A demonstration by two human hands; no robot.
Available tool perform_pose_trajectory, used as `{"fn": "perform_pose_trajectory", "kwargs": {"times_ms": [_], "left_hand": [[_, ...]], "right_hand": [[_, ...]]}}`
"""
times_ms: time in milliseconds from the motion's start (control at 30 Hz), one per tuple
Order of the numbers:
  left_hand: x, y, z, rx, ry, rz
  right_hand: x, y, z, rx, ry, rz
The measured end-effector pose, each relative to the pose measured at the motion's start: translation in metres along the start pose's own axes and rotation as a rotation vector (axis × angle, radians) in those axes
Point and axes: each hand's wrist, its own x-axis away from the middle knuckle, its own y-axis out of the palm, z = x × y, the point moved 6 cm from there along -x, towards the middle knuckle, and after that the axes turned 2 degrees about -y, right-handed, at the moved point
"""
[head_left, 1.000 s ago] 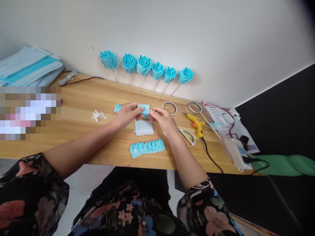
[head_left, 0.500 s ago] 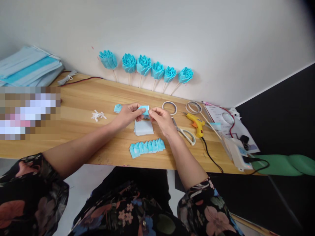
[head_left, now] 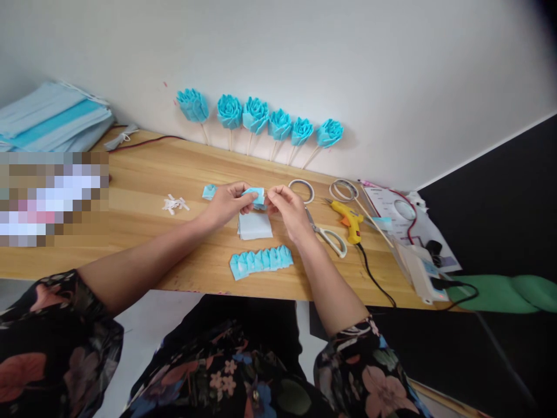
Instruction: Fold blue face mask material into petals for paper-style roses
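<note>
My left hand pinches a small folded piece of blue non-woven fabric between thumb and fingers, above the table. At the piece's right edge, the thumb and fingertips of my right hand are pressed together; a tiny white bit shows there, too small to name. Just below lies a stack of pale fabric squares. Nearer me sits a row of overlapping folded blue pieces. Another folded blue piece is partly hidden behind my left hand.
Blue fabric flowers on sticks lean against the wall. Small white strips lie at left, below a stack of face masks. To the right are tape rolls, scissors, a yellow glue gun and a power strip.
My right fingertips have drawn slightly right, away from the folded piece's edge. My left hand keeps its hold, and the piece has tilted a little.
</note>
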Motion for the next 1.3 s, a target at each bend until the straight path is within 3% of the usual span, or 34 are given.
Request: {"fn": "perform_pose_trajectory", "kwargs": {"times_ms": [500, 733, 967, 1300], "left_hand": [[0.0029, 0.0035, 0.0035, -0.069, 0.019, -0.041], [0.0013, 0.0008, 0.0022, -0.028, 0.023, -0.012], [0.0019, -0.0010, 0.0017, 0.030, 0.006, 0.011], [0.0028, 0.0016, 0.0014, 0.057, -0.018, -0.031]], "right_hand": [[-0.0025, -0.0009, 0.0026, 0.112, -0.049, -0.004], [-0.0015, -0.0043, 0.0029, 0.062, -0.056, 0.013], [0.0001, 0.0027, 0.0020, 0.090, -0.008, -0.090], [-0.0026, 0.0019, 0.0057, 0.081, -0.005, -0.062]]}}
